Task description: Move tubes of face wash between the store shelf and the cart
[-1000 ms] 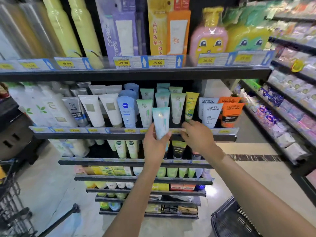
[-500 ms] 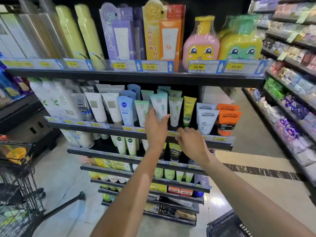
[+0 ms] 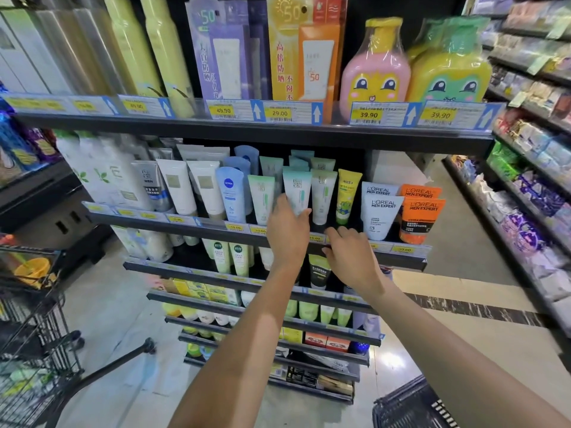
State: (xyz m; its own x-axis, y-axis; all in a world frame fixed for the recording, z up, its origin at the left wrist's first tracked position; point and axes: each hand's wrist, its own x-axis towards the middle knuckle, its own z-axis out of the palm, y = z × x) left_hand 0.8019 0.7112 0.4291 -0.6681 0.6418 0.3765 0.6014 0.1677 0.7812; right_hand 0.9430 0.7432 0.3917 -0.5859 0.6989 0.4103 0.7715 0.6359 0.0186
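The pale tube [image 3: 297, 193] is gripped by the left hand [image 3: 287, 233] — kept upright for its shelf [image 3: 401, 257] row; right hand [image 3: 350, 257] fingers rest loose.

NIVEA on blue tube [image 3: 232, 193] | L'OREAL MEN EXPERT on white tube [image 3: 380, 214] and orange tube [image 3: 420, 217] | top shelf price tags [image 3: 223, 110]: 49.90, 29.00, 39.90, 39.90 | 50 on orange box [image 3: 315, 66]

A pale, glossy floor [image 3: 129, 344] reflects overhead light, crossed by a dark marbled strip [image 3: 482, 310] at right. Dark aisle shelving [image 3: 525, 193] lines the right side.
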